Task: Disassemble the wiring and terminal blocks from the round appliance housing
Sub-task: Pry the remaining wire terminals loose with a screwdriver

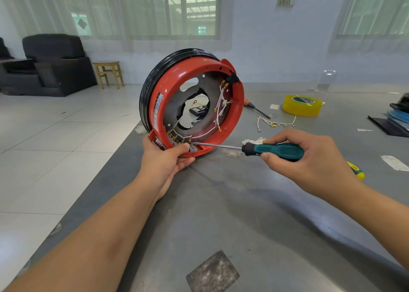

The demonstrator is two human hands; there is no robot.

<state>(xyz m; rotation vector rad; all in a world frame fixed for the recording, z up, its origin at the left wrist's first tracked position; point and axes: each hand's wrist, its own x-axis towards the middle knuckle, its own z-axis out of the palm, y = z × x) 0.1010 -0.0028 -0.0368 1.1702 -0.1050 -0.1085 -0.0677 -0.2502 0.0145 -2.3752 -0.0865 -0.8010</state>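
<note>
Head view, left hand: the left hand grips the bottom edge of the round housing from below, thumb curled over the rim and pressing beside the terminal block, fingers wrapped underneath.
Head view, right hand: the right hand is wrapped round the teal and black handle of the screwdriver, thumb beneath, fingers curled over the top.
Screwdriver: it lies nearly level, handle to the right, shaft running left, tip at the terminal block just beside the left thumb.
Housing position: it stands on its edge at the near left side of the grey table, tilted, lower rim resting on the table and in the left hand.
Housing facing: the open red side faces the person and a little to the right; the black back faces away to the left.
Inside: white wires with brass ends run across the dark metal plate; a ragged hole in the middle shows through.
Hard to see: the screwdriver tip is partly hidden behind the thumb, so what it touches is unclear; the label on the red rim is unreadable.
On the table behind: a loose bundle of wires, a roll of yellow tape, a second screwdriver partly behind the housing.
Cut off: dark and blue things at the right edge; a yellow handle shows behind the right wrist.
</note>
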